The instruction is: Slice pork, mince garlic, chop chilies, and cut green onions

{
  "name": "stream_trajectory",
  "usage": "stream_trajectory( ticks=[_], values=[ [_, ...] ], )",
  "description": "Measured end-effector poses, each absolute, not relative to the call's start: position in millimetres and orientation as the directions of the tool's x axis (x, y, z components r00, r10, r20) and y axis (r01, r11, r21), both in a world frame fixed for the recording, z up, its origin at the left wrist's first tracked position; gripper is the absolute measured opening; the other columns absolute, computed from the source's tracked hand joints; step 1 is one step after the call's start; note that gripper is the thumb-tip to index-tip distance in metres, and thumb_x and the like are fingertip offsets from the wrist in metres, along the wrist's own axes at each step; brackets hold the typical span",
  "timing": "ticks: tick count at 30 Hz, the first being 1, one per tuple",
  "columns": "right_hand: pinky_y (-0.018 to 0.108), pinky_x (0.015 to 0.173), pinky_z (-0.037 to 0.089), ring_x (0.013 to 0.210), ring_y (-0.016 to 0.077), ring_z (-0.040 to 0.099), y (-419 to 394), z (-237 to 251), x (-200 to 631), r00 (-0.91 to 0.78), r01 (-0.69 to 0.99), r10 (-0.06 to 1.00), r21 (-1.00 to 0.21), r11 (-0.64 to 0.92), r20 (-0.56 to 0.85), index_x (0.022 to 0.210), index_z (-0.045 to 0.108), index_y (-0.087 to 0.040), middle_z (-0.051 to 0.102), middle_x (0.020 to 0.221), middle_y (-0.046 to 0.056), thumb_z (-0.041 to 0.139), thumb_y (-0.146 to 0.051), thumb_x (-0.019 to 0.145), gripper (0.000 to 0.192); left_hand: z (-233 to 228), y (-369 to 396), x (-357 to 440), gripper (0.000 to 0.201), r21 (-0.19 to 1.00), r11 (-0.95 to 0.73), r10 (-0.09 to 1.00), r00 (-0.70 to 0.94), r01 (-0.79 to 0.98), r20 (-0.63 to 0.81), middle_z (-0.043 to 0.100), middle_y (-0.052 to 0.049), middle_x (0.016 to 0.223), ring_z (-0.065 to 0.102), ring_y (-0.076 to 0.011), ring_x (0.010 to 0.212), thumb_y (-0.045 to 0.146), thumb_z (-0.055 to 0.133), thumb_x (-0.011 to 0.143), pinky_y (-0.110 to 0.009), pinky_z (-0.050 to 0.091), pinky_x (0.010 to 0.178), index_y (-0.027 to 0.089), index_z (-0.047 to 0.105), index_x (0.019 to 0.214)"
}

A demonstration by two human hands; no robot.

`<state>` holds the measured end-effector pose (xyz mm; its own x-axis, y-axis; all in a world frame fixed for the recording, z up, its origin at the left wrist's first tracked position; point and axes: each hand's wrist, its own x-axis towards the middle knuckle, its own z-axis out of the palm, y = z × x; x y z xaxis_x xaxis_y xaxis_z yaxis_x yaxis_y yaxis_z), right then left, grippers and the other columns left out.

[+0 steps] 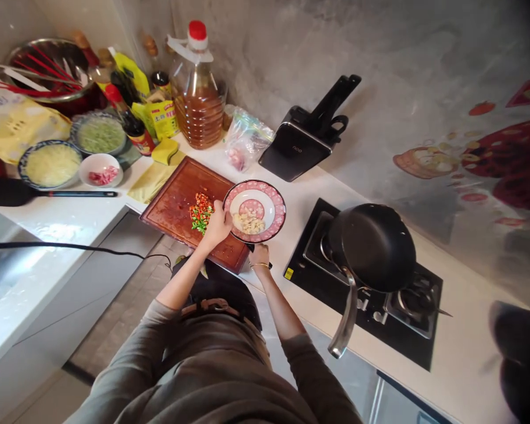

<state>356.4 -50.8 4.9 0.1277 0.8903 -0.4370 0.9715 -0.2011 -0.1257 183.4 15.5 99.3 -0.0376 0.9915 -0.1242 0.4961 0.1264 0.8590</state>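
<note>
My left hand [219, 225] grips the left rim of a pink-rimmed plate [276, 206], fingers closed on its edge. Chopped pale garlic [251, 223] lies in the lower part of the plate. Just below the plate, my right hand [259, 255] is closed around a black handle [250, 247], apparently of a knife; any blade is hidden beneath the plate. A wooden cutting board [172, 206] lies under and left of the hands. On it, partly behind my left hand, sits a pile of chopped red and green peppers [200, 211].
On the right, a black wok [371, 247] rests on the gas stove [311, 271], handle toward me. A knife block [295, 150] and oil jug [198, 106] stand along the wall. Bowls [50, 165], bottles [130, 121] and a black spatula [13, 192] occupy the left counter.
</note>
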Motion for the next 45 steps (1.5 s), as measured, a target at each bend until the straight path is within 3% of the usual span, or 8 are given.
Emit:
stream_trajectory(
  ticks=[10, 14, 18, 24, 31, 45],
  values=[
    [0.027, 0.073, 0.040, 0.084, 0.0185, 0.058, -106, 5, 319, 0.231, 0.944, 0.933, -0.168, -0.284, -0.276, 0.101, 0.063, -0.014, 0.063, 0.104, 0.010, 0.050, -0.011, 0.079, 0.026, 85, -120, 46, 0.025, 0.909, 0.136, 0.988, -0.124, 0.394, -0.094, 0.059, -0.006, 0.093, 0.058, -0.0143, 0.081, 0.034, 0.038, 0.090, -0.026, 0.047, 0.075, 0.018, 0.039, 0.108],
    [0.028, 0.067, 0.039, 0.079, 0.0189, 0.057, -119, 10, 323, 0.249, 0.938, 0.952, -0.200, -0.283, -0.179, 0.098, 0.064, -0.016, 0.062, 0.099, 0.010, 0.052, -0.029, 0.084, 0.022, 64, -177, -14, 0.023, 0.863, 0.269, 0.962, -0.165, 0.428, -0.218, 0.058, -0.002, 0.083, 0.056, -0.0138, 0.074, 0.037, 0.037, 0.089, -0.027, 0.049, 0.071, 0.019, 0.040, 0.102],
    [0.028, 0.063, 0.037, 0.070, 0.0194, 0.055, -128, 13, 316, 0.236, 0.933, 0.955, -0.232, -0.274, -0.178, 0.086, 0.063, -0.016, 0.063, 0.082, 0.009, 0.047, -0.048, 0.086, 0.036, 35, -209, -52, 0.021, 0.820, 0.302, 0.953, -0.136, 0.487, -0.270, 0.059, -0.005, 0.087, 0.058, -0.0165, 0.078, 0.037, 0.038, 0.086, -0.030, 0.049, 0.072, 0.020, 0.040, 0.099],
    [0.029, 0.066, 0.038, 0.072, 0.0207, 0.056, -130, 10, 289, 0.204, 0.929, 0.969, -0.284, -0.236, -0.137, 0.087, 0.061, -0.015, 0.064, 0.083, 0.012, 0.036, -0.054, 0.090, 0.047, -13, -217, -63, 0.015, 0.773, 0.376, 0.920, -0.105, 0.510, -0.378, 0.056, -0.003, 0.075, 0.057, -0.0169, 0.067, 0.034, 0.037, 0.083, -0.032, 0.048, 0.065, 0.021, 0.036, 0.091],
    [0.029, 0.068, 0.041, 0.075, 0.0205, 0.058, -135, 12, 276, 0.125, 0.935, 0.978, -0.309, -0.173, -0.167, 0.088, 0.062, -0.015, 0.065, 0.086, 0.012, 0.036, -0.052, 0.090, 0.045, -52, -197, -44, 0.011, 0.746, 0.435, 0.893, -0.133, 0.503, -0.431, 0.054, -0.003, 0.074, 0.058, -0.0179, 0.069, 0.025, 0.038, 0.081, -0.034, 0.048, 0.068, 0.020, 0.036, 0.090],
    [0.027, 0.068, 0.042, 0.075, 0.0194, 0.061, -160, 28, 271, -0.045, 0.926, 0.962, -0.372, -0.061, -0.269, 0.085, 0.062, -0.018, 0.068, 0.082, 0.010, 0.038, -0.051, 0.090, 0.041, -65, -173, -19, 0.015, 0.764, 0.466, 0.882, -0.165, 0.446, -0.441, 0.060, -0.006, 0.084, 0.061, -0.0188, 0.080, 0.027, 0.040, 0.083, -0.035, 0.049, 0.077, 0.019, 0.042, 0.096]
  ],
)
